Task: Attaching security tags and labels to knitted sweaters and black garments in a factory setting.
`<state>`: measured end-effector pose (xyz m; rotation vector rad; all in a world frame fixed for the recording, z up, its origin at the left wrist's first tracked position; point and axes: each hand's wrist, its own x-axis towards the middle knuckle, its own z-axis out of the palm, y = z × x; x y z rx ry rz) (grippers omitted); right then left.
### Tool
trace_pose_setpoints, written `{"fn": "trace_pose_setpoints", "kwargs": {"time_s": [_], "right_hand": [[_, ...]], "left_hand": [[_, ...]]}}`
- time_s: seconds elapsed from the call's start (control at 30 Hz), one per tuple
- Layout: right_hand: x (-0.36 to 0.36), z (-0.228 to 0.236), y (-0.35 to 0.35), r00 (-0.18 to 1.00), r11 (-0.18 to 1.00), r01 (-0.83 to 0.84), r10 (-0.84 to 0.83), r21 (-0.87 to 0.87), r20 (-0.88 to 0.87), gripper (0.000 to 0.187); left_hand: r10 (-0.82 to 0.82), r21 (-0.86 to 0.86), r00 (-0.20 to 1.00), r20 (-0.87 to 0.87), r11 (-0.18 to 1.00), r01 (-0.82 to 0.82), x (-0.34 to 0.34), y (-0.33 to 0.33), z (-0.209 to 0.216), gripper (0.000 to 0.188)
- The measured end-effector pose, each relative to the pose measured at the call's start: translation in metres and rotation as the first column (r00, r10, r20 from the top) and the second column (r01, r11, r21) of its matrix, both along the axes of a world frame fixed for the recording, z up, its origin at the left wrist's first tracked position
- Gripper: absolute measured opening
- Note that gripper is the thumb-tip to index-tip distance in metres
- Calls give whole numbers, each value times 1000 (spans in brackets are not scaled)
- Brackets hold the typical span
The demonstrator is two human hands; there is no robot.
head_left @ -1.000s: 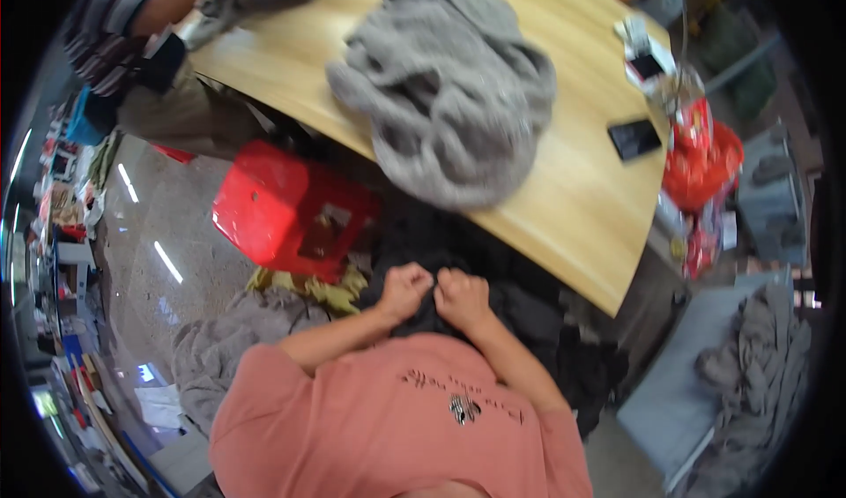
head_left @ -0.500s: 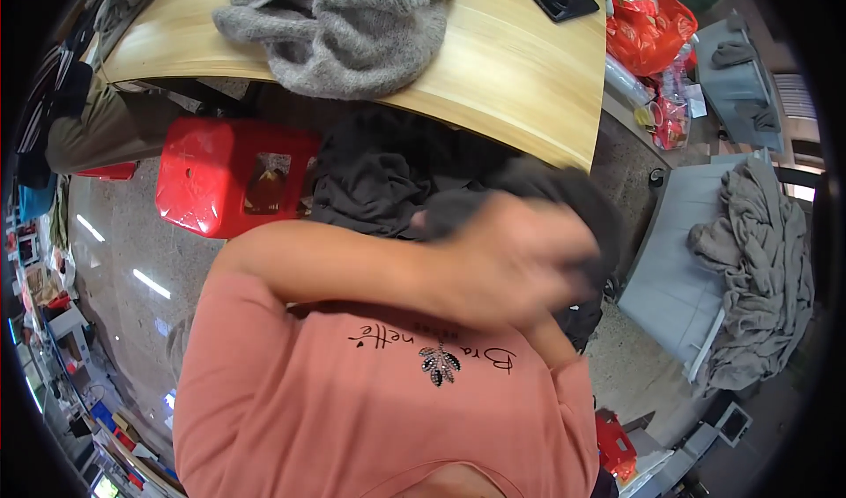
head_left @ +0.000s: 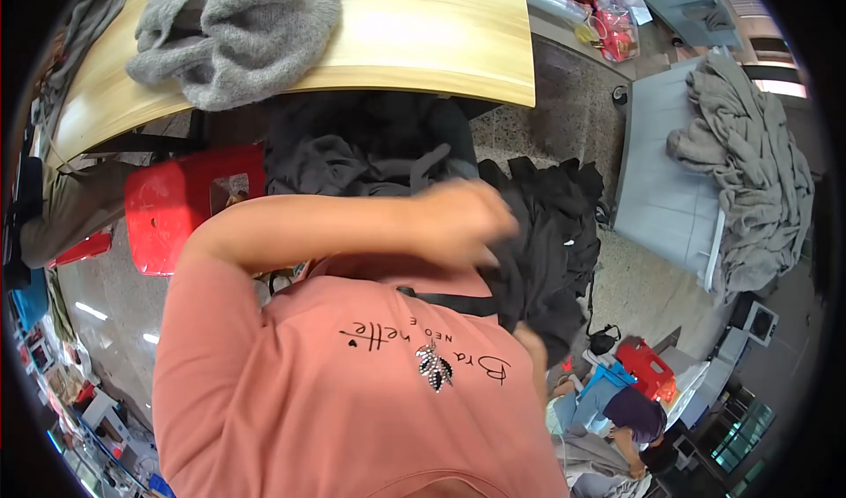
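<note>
My left arm crosses in front of my body, and my left hand [head_left: 463, 226] is slightly blurred, its fingers curled at the edge of a black garment [head_left: 551, 234]. The cloth hangs in loose folds to the right of that hand and carries a small white tag. A bit of my right forearm [head_left: 531, 346] shows at the garment's lower edge; the cloth hides my right hand. More dark cloth [head_left: 326, 167] lies heaped in front of me below the table edge. A black band runs across my pink shirt under the left hand.
A grey knitted garment [head_left: 233, 35] lies on the wooden table [head_left: 432, 31]. A red stool [head_left: 167, 216] stands at the left. At the right is a grey bin [head_left: 665, 181] with grey cloth over it. A co-worker [head_left: 639, 419] sits at the lower right; another person's leg shows at far left.
The view has swung, so the table, stool and knitted garment sit farther left. The black garment has dropped from a bunch beside my left hand to hanging spread out at the right.
</note>
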<state>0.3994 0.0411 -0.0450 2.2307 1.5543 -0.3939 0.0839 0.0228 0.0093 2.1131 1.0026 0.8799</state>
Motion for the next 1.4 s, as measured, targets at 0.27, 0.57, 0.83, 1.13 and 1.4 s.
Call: {"fn": "trace_pose_setpoints", "kwargs": {"time_s": [0.27,0.57,0.83,1.13,1.4], "right_hand": [[103,-71,6,970,758,-245,187,-605,-158,68],[81,-13,59,868,978,-64,153,-199,473,41],[-222,-42,63,49,216,-748,961,628,-272,52],[-327,-133,42,-90,371,-815,677,445,-730,53],[-251,75,65,-392,355,-759,421,546,-818,20]], "left_hand": [[848,-167,376,-373,338,-926,-180,-97,-87,25],[863,-675,80,-499,-330,-660,-185,-232,-198,38],[962,-960,-251,-111,-38,276,-131,-239,-207,41],[939,-972,-306,158,94,-215,-117,-220,-163,12],[875,-685,427,-227,169,-709,-106,-214,-119,16]]}}
